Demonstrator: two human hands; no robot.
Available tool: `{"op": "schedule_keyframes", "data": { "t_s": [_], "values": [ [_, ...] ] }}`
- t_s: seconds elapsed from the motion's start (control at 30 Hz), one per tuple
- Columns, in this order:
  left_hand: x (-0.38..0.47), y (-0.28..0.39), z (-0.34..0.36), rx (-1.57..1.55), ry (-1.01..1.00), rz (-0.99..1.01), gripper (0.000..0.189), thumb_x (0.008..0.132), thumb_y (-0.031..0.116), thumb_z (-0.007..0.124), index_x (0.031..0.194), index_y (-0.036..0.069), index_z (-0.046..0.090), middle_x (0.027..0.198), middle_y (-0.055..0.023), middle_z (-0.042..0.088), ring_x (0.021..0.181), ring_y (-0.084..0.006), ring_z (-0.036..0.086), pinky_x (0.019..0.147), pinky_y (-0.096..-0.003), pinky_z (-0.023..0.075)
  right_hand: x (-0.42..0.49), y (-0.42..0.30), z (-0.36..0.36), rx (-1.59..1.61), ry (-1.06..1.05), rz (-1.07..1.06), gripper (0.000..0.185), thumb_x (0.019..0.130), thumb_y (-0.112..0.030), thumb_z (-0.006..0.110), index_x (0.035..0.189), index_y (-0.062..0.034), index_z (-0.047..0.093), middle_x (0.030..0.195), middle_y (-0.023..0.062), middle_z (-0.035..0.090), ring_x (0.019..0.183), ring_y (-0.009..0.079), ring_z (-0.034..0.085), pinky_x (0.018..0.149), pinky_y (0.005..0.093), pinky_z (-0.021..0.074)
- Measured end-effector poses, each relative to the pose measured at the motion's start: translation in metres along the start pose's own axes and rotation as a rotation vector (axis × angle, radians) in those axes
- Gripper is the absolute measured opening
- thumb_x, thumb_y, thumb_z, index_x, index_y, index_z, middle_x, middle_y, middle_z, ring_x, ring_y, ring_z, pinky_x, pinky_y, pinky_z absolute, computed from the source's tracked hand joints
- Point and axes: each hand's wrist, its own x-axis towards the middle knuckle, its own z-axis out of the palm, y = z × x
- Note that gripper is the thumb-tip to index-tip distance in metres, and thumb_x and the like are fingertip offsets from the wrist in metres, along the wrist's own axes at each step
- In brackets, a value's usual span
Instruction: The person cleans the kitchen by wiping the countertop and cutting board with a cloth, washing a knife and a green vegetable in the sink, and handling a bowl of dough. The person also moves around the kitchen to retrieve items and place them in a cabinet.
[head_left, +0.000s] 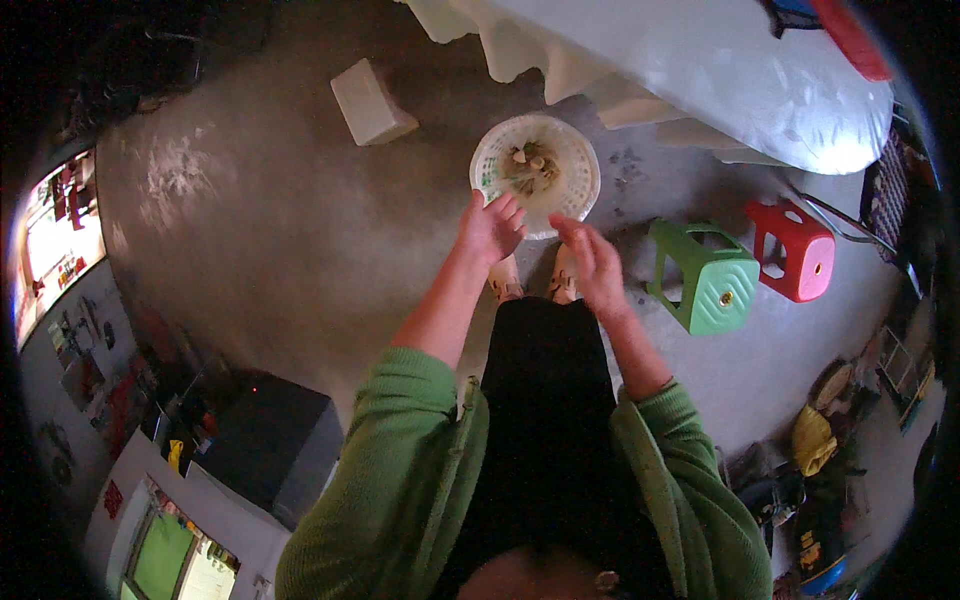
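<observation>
My left hand (490, 226) is held palm up over the near left rim of a round white plastic basket (583, 182). Nothing lies in it, and its fingers are slightly curled and apart. My right hand (594, 262) hovers at the basket's near right side, somewhat blurred, with no object visible in it. Inside the basket, some brownish scraps (534, 166) lie at the bottom with a few pale pieces among them. The basket stands on the floor just in front of my feet.
To the right stand a green plastic stool (726, 289) and a red plastic stool (810, 259). A table with a pale, shiny cover (697, 60) juts in from the upper right. A white box-like block (366, 105) rests on the concrete floor (285, 217). A dark cabinet (262, 435) is at lower left.
</observation>
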Motion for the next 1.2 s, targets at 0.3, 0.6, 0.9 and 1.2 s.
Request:
{"op": "schedule_keyframes", "data": {
  "t_s": [0.3, 0.6, 0.9, 1.2],
  "values": [
    [0.036, -0.017, -0.012, -0.104, 0.021, 0.118, 0.081, 0.099, 0.067, 0.022, 0.157, 0.01, 0.017, 0.165, -0.0112, 0.009, 0.15, -0.0365, 0.012, 0.12, -0.0551, 0.0055, 0.039, 0.093, 0.053, -0.193, -0.358, -0.146, 0.059, 0.106, -0.034, 0.035, 0.152, 0.002, 0.027, 0.159, 0.0199, 0.026, 0.148, 0.0333, 0.023, 0.12, 0.0395, 0.0179],
    [0.044, 0.012, -0.027, 0.287, -0.044, 0.189, 0.07, 0.094, 0.033, 0.062, 0.152, 0.008, 0.031, 0.147, -0.0152, 0.044, 0.131, -0.0255, 0.049, 0.11, -0.0425, 0.037, 0.126, 0.078, 0.006, -0.368, -0.19, 0.287, 0.048, 0.099, -0.025, 0.054, 0.144, -0.0085, 0.046, 0.133, 0.0207, 0.056, 0.118, 0.0332, 0.059, 0.102, 0.0368, 0.0448],
    [0.08, -0.03, -0.038, 0.971, 0.203, 0.435, 0.088, 0.083, 0.007, 0.065, 0.158, 0.022, 0.021, 0.145, -0.0113, 0.05, 0.123, -0.0248, 0.054, 0.098, -0.0346, 0.0432, 0.116, 0.14, 0.021, -0.861, -0.214, -0.126, 0.071, 0.083, -0.008, 0.064, 0.147, -0.0239, 0.039, 0.138, 0.018, 0.05, 0.12, 0.0392, 0.054, 0.096, 0.042, 0.0493],
    [-0.019, -0.001, -0.037, 0.253, -0.061, 0.082, 0.073, 0.097, 0.07, 0.028, 0.153, 0.022, 0.031, 0.145, -0.011, 0.05, 0.129, -0.0281, 0.048, 0.102, -0.0451, 0.0328, 0.086, 0.116, -0.002, -0.617, -0.353, 0.211, 0.099, 0.08, -0.001, 0.07, 0.158, -0.0149, 0.011, 0.152, 0.0184, 0.039, 0.138, 0.0332, 0.041, 0.112, 0.0399, 0.0369]
  ]
}}
